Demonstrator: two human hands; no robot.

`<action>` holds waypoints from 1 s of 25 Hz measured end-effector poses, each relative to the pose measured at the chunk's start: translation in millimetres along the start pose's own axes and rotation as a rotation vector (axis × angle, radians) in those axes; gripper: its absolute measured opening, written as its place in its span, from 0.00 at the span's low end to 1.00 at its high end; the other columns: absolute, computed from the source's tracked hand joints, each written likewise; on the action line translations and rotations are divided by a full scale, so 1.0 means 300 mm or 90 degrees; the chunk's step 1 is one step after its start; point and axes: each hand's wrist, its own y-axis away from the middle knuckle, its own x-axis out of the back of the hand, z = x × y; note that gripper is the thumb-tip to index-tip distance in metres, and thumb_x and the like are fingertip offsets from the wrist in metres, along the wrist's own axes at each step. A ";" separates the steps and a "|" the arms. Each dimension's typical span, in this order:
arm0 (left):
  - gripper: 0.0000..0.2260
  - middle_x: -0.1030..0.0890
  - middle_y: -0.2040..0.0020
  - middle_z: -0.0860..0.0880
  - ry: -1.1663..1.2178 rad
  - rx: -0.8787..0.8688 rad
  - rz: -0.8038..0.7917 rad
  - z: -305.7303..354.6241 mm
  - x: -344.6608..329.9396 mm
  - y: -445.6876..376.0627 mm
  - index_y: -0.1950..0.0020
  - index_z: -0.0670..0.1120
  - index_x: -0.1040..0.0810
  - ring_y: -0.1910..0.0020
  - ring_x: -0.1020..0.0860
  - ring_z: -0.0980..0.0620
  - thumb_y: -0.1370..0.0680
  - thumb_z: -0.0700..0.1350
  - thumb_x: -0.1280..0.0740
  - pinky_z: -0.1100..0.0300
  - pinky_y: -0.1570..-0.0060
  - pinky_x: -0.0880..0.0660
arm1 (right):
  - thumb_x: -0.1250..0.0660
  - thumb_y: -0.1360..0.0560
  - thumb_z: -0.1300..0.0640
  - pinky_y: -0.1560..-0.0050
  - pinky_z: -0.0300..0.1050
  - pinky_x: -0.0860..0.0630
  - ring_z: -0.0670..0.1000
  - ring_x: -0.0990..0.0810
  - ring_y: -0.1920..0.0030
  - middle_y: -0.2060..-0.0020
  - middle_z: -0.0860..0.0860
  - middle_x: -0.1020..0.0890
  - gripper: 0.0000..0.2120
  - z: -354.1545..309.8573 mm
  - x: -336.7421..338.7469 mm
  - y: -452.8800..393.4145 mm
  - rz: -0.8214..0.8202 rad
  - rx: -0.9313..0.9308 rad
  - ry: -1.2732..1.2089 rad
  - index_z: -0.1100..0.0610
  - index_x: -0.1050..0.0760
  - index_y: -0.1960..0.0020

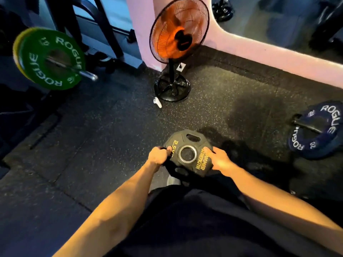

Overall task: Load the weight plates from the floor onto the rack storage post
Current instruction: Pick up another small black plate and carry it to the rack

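- The fingers (168, 149) of my left hand (158, 156) are curled through a grip slot on the left edge of the small black plate (187, 153), low in the middle of the frame; this hand grasps the plate firmly.
- At the upper left of the frame I see the green plate (51, 59) sitting on a steel post (89, 75), with a yellow plate (17, 47) behind it. I judge this is the storage post of the rack, but the picture is blurred there.
- Near the top centre an orange fan (179, 31) stands on its black base (172, 88), and a small white object (157, 102) lies on the floor (92, 136) beside the base.
- The small black plate is held flat between both hands, above the floor, just in front of my body. It is well apart from the post.
- My right hand (220, 160) clamps the right edge, thumb on top; the other fingers are hidden under the plate.
- At the right edge of the frame a blue plate (315, 130) lies on the floor.
- Risk: if I swing toward the post carelessly, the plate may strike the fan, because it stands near the way.
- Risk: if the centre hole meets the post tilted, the plate can jam or slip from my right hand.
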 end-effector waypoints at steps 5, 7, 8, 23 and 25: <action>0.14 0.22 0.59 0.45 -0.009 -0.021 -0.040 0.340 0.072 -0.301 0.52 0.42 0.20 0.63 0.25 0.48 0.22 0.52 0.36 0.60 0.70 0.30 | 0.33 0.27 0.43 0.48 0.67 0.22 0.58 0.18 0.46 0.46 0.56 0.17 0.16 -0.239 0.070 -0.315 0.042 0.005 -0.034 0.51 0.22 0.44; 0.15 0.21 0.57 0.44 -0.005 -0.025 -0.060 0.485 0.061 -0.470 0.48 0.41 0.20 0.62 0.24 0.47 0.22 0.52 0.35 0.61 0.72 0.29 | 0.33 0.29 0.39 0.44 0.61 0.22 0.57 0.20 0.43 0.41 0.56 0.20 0.29 -0.366 0.129 -0.471 0.055 0.017 -0.017 0.56 0.27 0.35; 0.15 0.20 0.55 0.43 -0.023 -0.020 -0.059 0.560 0.057 -0.539 0.47 0.41 0.20 0.62 0.23 0.47 0.22 0.52 0.35 0.61 0.72 0.28 | 0.34 0.27 0.39 0.40 0.55 0.24 0.57 0.21 0.40 0.38 0.56 0.21 0.31 -0.448 0.156 -0.515 0.066 0.032 0.021 0.58 0.28 0.33; 0.25 0.27 0.30 0.41 -0.340 -0.173 -0.113 1.867 -0.253 -1.309 0.29 0.39 0.30 0.31 0.29 0.42 0.21 0.54 0.37 0.57 0.37 0.33 | 0.35 0.23 0.47 0.40 0.57 0.23 0.56 0.19 0.45 0.46 0.56 0.18 0.20 -1.231 0.844 -1.174 0.216 0.063 -0.179 0.60 0.24 0.38; 0.25 0.26 0.32 0.41 -0.417 -0.210 -0.164 1.974 -0.330 -1.349 0.31 0.38 0.28 0.33 0.28 0.42 0.21 0.55 0.38 0.56 0.37 0.32 | 0.34 0.24 0.46 0.41 0.58 0.23 0.57 0.19 0.45 0.46 0.56 0.18 0.21 -1.224 0.905 -1.198 0.258 0.044 -0.234 0.59 0.24 0.38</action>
